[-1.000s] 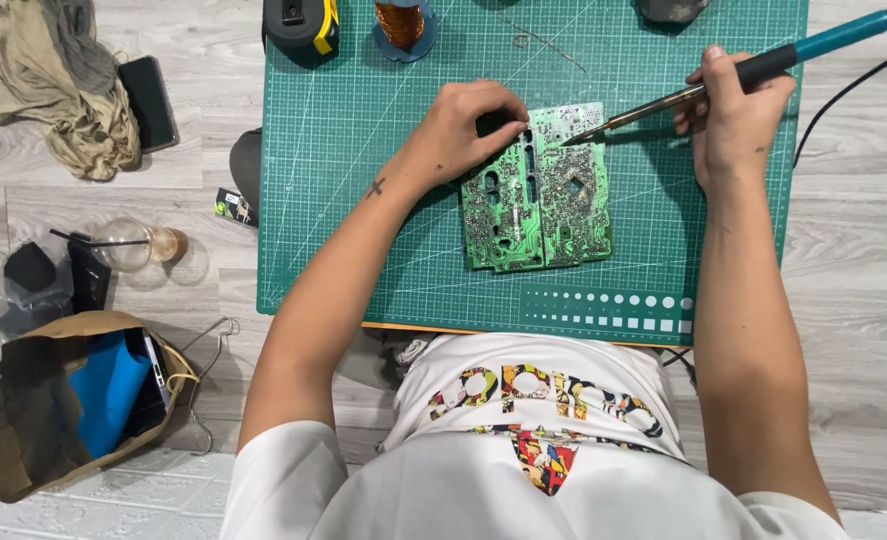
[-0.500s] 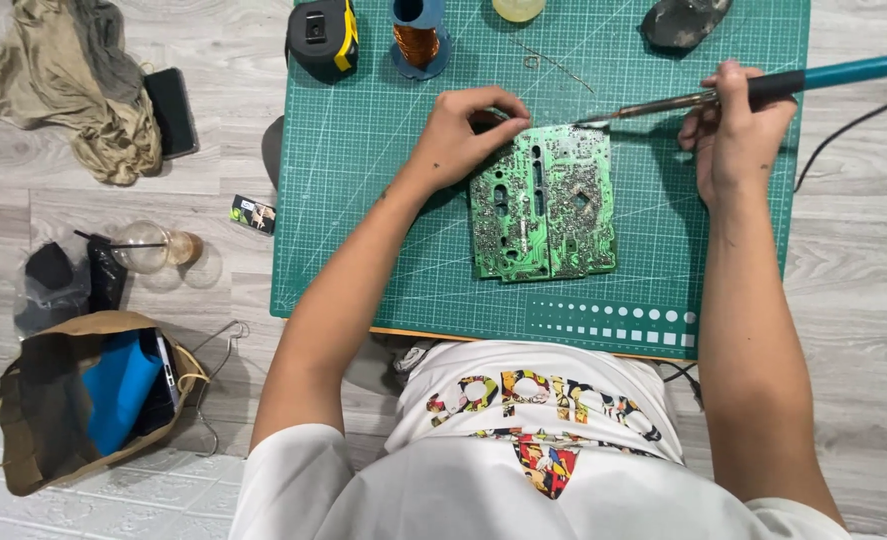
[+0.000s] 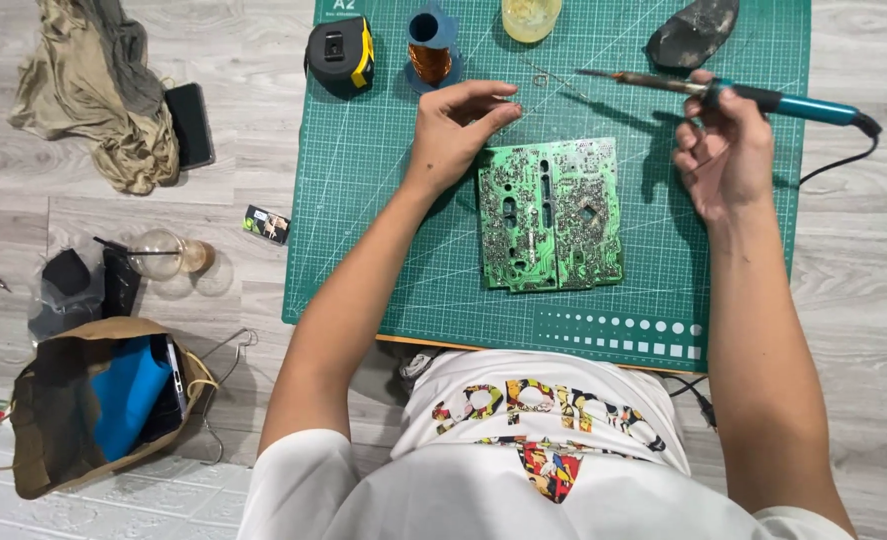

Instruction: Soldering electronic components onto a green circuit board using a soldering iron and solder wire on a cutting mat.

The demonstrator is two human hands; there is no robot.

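- The right hand (image 3: pixel 725 160) is closed around the teal handle of a soldering iron (image 3: pixel 723 92), held above the green cutting mat (image 3: pixel 383 230); its metal tip points left, clear of the circuit board (image 3: pixel 550 214).
- The iron's cord runs off the mat's right edge; where it ends is cut off.
- The left hand (image 3: pixel 453 135) rests on the mat just beside the board's upper left corner, fingers loosely curled. A thin solder wire (image 3: pixel 541 72) lies by its fingertips; whether they pinch it is too fine to tell.
- The circuit board lies flat mid-mat, solder side up, touched by neither hand.
- Along the mat's far edge stand a black and yellow tape measure (image 3: pixel 339 55), a spool of copper wire (image 3: pixel 430 50), a yellowish jar (image 3: pixel 530 17) cropped by the frame, and a dark sponge-like pad (image 3: pixel 693 35).
- On the wooden floor to the left lie a crumpled tan cloth (image 3: pixel 98 90), a dark phone (image 3: pixel 190 124), a clear glass bulb (image 3: pixel 158 255) and an open paper bag (image 3: pixel 58 420), its contents partly shadowed.
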